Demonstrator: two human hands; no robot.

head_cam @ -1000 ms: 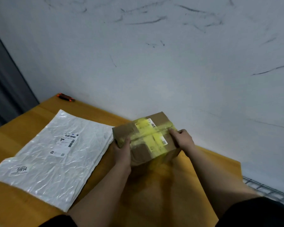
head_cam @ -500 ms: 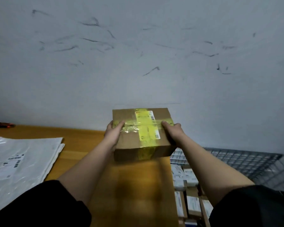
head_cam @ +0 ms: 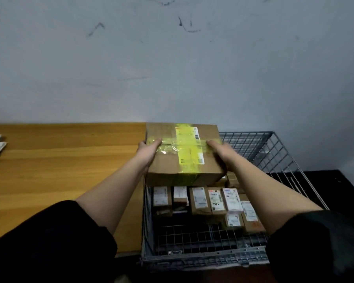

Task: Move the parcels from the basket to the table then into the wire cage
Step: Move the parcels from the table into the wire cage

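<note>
Head view: the box [head_cam: 182, 154], brown card crossed with yellow tape, hangs over the far half of the cage [head_cam: 274, 152], lifted clear of the small parcels [head_cam: 211, 199] packed upright inside it. The left hand [head_cam: 149, 149] clasps the box's left edge and the right hand [head_cam: 218, 150] its right edge, each grip closed on the box with the thumb laid over the tape on top; the fingers beneath are hidden. The table [head_cam: 65, 160] stands just left of the cage, touching or nearly so.

The risks, as I judge them: the thumbs press on glossy tape, which could let the box slide if either grip loosens. The box sits above the cage's left wall, close to the table's edge, so a drop too far left could catch that wall and tip it. The upright parcels below give an uneven bed, so the box may settle tilted or knock them over.
</note>
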